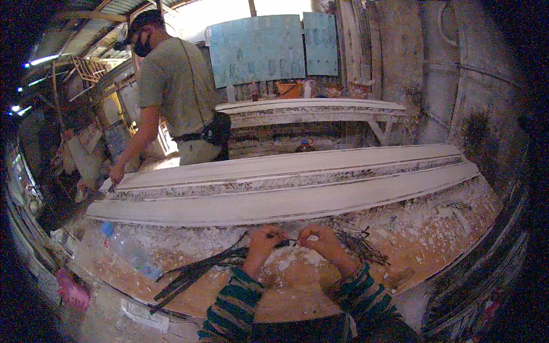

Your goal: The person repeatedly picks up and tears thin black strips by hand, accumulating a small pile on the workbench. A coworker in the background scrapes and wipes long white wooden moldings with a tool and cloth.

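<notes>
At the near side of the worktable, my left hand [265,241] and my right hand [321,239] are close together with their fingertips pinched. A bundle of flat black strips [197,267] runs from beneath my left hand toward the table's near left edge. A short dark end of strip shows between the hands, and my left fingers close on it. The right fingertips pinch at its pale tip, too small to make out. Beside and beyond my right hand lies a loose tangle of thin black strands [361,244].
Two long white-coated panels [274,197] lie across the worktable [400,268], which is spotted with white residue. A clear plastic bottle with a blue cap [130,251] lies at left. Behind the table, a masked person [177,86] reaches toward the panels' left end. Another white-topped bench [314,108] stands behind.
</notes>
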Tool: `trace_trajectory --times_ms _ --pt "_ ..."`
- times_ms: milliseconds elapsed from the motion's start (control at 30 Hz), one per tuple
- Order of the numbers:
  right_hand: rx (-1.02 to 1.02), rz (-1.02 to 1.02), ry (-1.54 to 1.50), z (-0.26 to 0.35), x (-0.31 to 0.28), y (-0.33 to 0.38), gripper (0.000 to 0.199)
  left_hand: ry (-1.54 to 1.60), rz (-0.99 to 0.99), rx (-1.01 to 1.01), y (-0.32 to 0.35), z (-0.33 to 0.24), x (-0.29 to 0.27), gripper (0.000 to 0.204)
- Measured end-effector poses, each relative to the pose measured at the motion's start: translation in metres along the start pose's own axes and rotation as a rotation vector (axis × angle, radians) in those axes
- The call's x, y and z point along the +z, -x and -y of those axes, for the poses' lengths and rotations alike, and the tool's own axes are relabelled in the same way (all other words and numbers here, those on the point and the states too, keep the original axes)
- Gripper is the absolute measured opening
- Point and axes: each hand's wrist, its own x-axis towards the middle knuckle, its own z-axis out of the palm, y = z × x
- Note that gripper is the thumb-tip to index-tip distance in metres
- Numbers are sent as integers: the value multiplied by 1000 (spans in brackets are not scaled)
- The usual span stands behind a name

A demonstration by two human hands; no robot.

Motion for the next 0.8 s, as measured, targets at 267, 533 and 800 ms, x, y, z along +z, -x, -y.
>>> trace_trajectory --times_ms 267,533,800 --pt "1 -342 31 -8 -6 -5 11 405 305 -133 10 1 19 11" --pt "-248 -458 519 -7 -8 -4 16 583 471 -97 13 -6 27 11" --pt "-284 -527 496 -19 -11 -12 19 447 559 -109 12 -7 25 18"
